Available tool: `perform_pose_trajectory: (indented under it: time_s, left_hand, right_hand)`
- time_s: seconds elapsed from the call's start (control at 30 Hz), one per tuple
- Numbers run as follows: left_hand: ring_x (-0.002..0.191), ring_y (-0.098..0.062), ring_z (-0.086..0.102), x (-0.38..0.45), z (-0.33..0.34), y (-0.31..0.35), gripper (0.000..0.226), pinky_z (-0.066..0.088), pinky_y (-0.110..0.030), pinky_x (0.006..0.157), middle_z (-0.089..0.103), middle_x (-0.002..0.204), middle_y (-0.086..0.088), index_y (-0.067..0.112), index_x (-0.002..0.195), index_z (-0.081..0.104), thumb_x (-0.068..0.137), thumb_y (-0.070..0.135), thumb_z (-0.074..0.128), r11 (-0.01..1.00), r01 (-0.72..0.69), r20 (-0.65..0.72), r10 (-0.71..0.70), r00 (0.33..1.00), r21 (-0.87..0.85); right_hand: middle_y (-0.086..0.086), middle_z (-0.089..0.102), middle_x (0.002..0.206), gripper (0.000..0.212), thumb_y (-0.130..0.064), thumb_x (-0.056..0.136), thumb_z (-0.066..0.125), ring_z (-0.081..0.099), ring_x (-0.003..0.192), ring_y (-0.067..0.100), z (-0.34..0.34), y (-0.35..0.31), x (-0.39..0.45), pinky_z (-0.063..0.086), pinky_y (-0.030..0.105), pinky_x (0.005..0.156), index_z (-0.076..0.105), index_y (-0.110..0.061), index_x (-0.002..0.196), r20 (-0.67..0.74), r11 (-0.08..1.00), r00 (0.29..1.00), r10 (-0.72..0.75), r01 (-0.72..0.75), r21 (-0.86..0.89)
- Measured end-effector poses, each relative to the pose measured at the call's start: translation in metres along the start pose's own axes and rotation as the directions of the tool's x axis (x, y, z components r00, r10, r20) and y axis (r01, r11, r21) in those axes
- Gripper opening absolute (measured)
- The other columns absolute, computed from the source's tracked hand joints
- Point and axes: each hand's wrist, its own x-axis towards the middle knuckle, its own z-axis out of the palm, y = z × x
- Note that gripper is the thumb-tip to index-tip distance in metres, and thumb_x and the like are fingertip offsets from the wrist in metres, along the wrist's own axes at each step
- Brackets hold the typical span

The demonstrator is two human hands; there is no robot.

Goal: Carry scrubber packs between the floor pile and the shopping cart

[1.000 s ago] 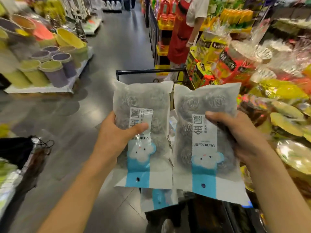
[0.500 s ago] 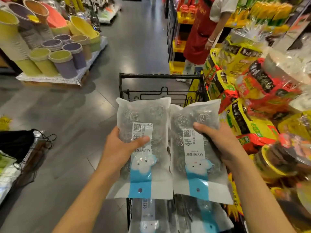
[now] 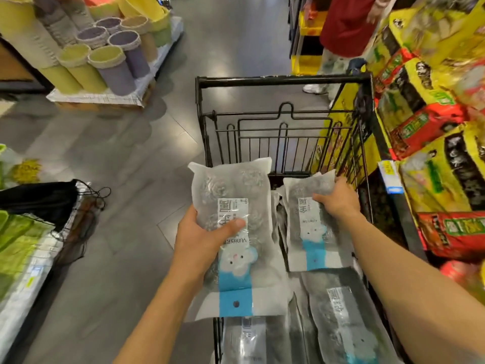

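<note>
The packets (image 3: 341,319) at the bottom of the frame run past the lower edge. The person in the red apron (image 3: 346,19), upper right, is cut off above the waist. The snack bags (image 3: 446,164) along the right edge are smeared with blur, their print unreadable.

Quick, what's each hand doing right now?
Left hand: holds a pack of steel scourers, thumb across its label.
Right hand: grips another scourer pack down inside the black cart.

Each hand (image 3: 202,237) (image 3: 337,199) grips a scourer pack (image 3: 231,206) (image 3: 309,227) over the cart (image 3: 283,81)
</note>
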Motion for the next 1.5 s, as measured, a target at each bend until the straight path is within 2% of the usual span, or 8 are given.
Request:
perform_pose_trajectory:
  time_s: [0.13,0.53,0.67,0.77,0.87,1.1,1.33,1.5]
  left_hand:
    - [0.088,-0.016,0.078,0.007,0.01,-0.01,0.053,0.063,-0.041,0.077,0.08,0.097,0.007,0.023,0.111,0.065,0.067,0.014,0.094,0.999,0.025,-0.013,-0.025,1.0,0.042]
    - [0.089,-0.017,0.069,0.109,0.066,-0.061,0.046,0.055,-0.034,0.072,0.072,0.107,-0.003,0.019,0.104,0.055,0.076,0.021,0.091,0.951,0.083,0.014,-0.091,0.996,0.299]
    - [0.1,-0.028,0.062,0.124,0.066,-0.067,0.057,0.053,-0.041,0.081,0.063,0.121,-0.012,0.01,0.118,0.043,0.082,0.024,0.086,0.781,0.009,-0.005,-0.008,1.0,0.624]
    - [0.127,-0.036,0.054,0.114,0.069,-0.05,0.074,0.048,-0.046,0.101,0.053,0.142,-0.018,0.008,0.145,0.038,0.088,0.028,0.08,0.549,-0.181,0.128,0.133,0.983,0.816]
    - [0.143,-0.031,0.044,0.097,0.067,-0.02,0.081,0.039,-0.048,0.115,0.039,0.159,-0.011,0.015,0.16,0.025,0.096,0.04,0.068,0.266,-0.438,0.387,0.226,0.894,0.859]
    - [0.148,-0.023,0.038,0.043,0.042,0.045,0.078,0.032,-0.044,0.122,0.04,0.162,-0.003,0.025,0.162,0.025,0.099,0.065,0.046,-0.1,-0.73,0.718,0.313,0.622,0.676]
    - [0.152,-0.022,0.031,0.011,0.007,0.106,0.085,0.027,-0.042,0.124,0.032,0.166,-0.001,0.024,0.163,0.02,0.096,0.072,0.042,-0.351,-0.774,0.842,0.344,0.416,0.527]
    - [0.153,-0.023,0.029,-0.016,-0.003,0.129,0.087,0.028,-0.045,0.123,0.028,0.168,-0.002,0.023,0.163,0.018,0.095,0.072,0.044,-0.379,-0.832,0.907,0.28,0.314,0.405]
  right_hand:
    - [0.021,0.052,0.137,0.064,-0.032,0.09,0.07,0.05,0.123,0.04,-0.004,0.006,-0.014,0.045,0.05,0.099,0.042,-0.011,0.144,-0.157,0.833,0.933,-0.323,0.202,-0.515]
    - [0.01,0.05,0.15,0.071,-0.055,0.091,0.065,0.046,0.137,0.031,-0.048,0.005,-0.068,0.041,0.046,0.112,0.047,-0.017,0.148,-0.008,0.789,0.834,-0.552,0.519,-0.329]
    - [0.007,0.044,0.156,0.073,-0.06,0.093,0.061,0.041,0.142,0.029,-0.046,0.013,-0.077,0.034,0.043,0.117,0.04,-0.021,0.152,0.004,0.765,0.823,-0.568,0.53,-0.365]
    - [0.009,0.039,0.161,0.075,-0.06,0.093,0.06,0.036,0.147,0.03,-0.045,0.014,-0.085,0.029,0.043,0.122,0.038,-0.021,0.154,0.034,0.758,0.822,-0.568,0.539,-0.367]
    - [0.008,0.038,0.162,0.077,-0.063,0.093,0.057,0.034,0.149,0.03,-0.048,0.01,-0.097,0.026,0.044,0.124,0.037,-0.02,0.155,0.048,0.76,0.826,-0.562,0.539,-0.363]
    - [0.005,0.022,0.17,0.096,-0.08,0.088,0.044,0.019,0.157,0.031,-0.092,-0.009,-0.153,0.02,0.048,0.126,0.025,-0.022,0.162,0.041,0.809,0.875,-0.482,0.463,-0.363]
    - [0.006,0.027,0.168,0.095,-0.078,0.089,0.049,0.028,0.154,0.028,-0.141,-0.009,-0.249,0.028,0.044,0.123,0.027,-0.021,0.161,-0.135,0.868,0.921,-0.366,0.286,-0.407]
    - [0.006,0.035,0.165,0.098,-0.08,0.085,0.049,0.036,0.149,0.028,-0.156,-0.01,-0.334,0.032,0.042,0.12,0.028,-0.022,0.16,-0.258,0.917,0.933,-0.253,0.146,-0.371]
